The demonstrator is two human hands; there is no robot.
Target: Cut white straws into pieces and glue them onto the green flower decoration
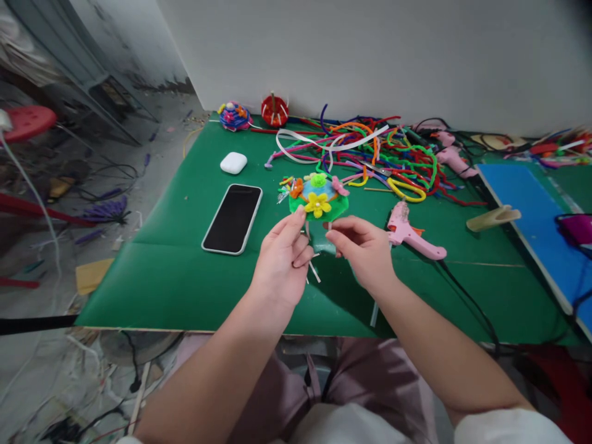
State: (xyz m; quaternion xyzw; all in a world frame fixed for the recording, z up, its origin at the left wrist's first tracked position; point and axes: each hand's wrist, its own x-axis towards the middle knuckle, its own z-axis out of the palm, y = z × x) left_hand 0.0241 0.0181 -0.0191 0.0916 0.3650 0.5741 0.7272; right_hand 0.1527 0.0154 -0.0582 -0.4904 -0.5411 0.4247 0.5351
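Observation:
Above the table's middle, a small pipe-cleaner hat [319, 198] with a green brim, a blue crown and yellow, pink and orange flowers is held up. My left hand [285, 256] is closed on it, the thumb at the brim's near left edge. Several thin white strips [315, 271] hang below, beside my left fingers. My right hand [361, 248] is closed too, thumb and forefinger pinching a short white strip [330, 227] under the brim's right side. The hat's underside is hidden.
A pink glue gun [411, 234] lies right of my hands, its cable over the edge. Behind are tangled pipe cleaners [351, 145] and yellow-handled scissors [407, 190]. A phone [234, 219] and white earphone case [234, 163] lie left, a blue board [531, 222] right.

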